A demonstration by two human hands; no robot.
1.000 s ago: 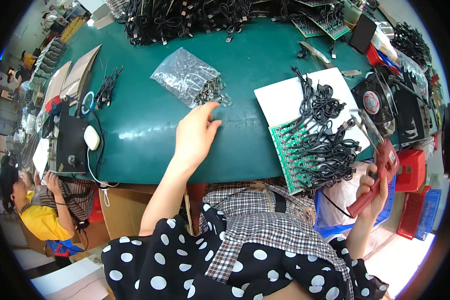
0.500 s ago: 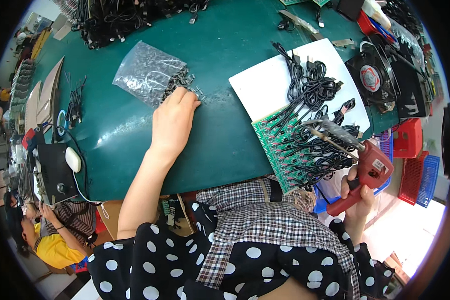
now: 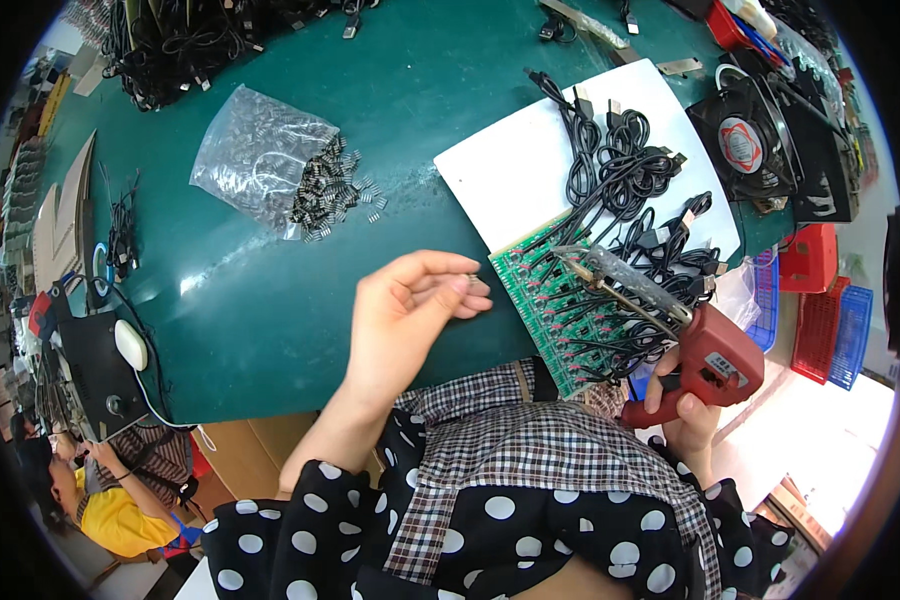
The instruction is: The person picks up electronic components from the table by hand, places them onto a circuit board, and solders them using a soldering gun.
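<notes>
Green covers the table (image 3: 270, 330) seen from the head camera, and the person's left hand (image 3: 400, 325) hangs over its near part, just left of a set of green circuit boards (image 3: 545, 310). Thumb and fingertips nearly meet around a small metal part (image 3: 474, 281), mostly hidden by the fingers; the other fingers curl loosely behind.

At the right, the right hand (image 3: 685, 410) is closed around the handle of a red soldering gun (image 3: 722, 365), with a finger by its dark trigger. Its metal nose points up and left, above the boards in this view; whether the tip touches them I cannot tell. The boards lie side by side, partly over the lower edge of a white sheet (image 3: 510, 165), and coiled black cables (image 3: 625, 165) with plugs run from them across it.

Farther off, left of the sheet and well apart from it, a clear plastic bag (image 3: 245, 150) lies on its side, more small metal parts (image 3: 328, 190) spilling from its mouth. A black fan (image 3: 740, 145) stands right of the sheet. Beyond the bag, more black cables (image 3: 170, 55) are heaped. Near the table's left edge, a white oval device (image 3: 130, 345) rests beside a black box (image 3: 95, 375). Past that edge, a co-worker in yellow (image 3: 120, 515) sits low in view.
</notes>
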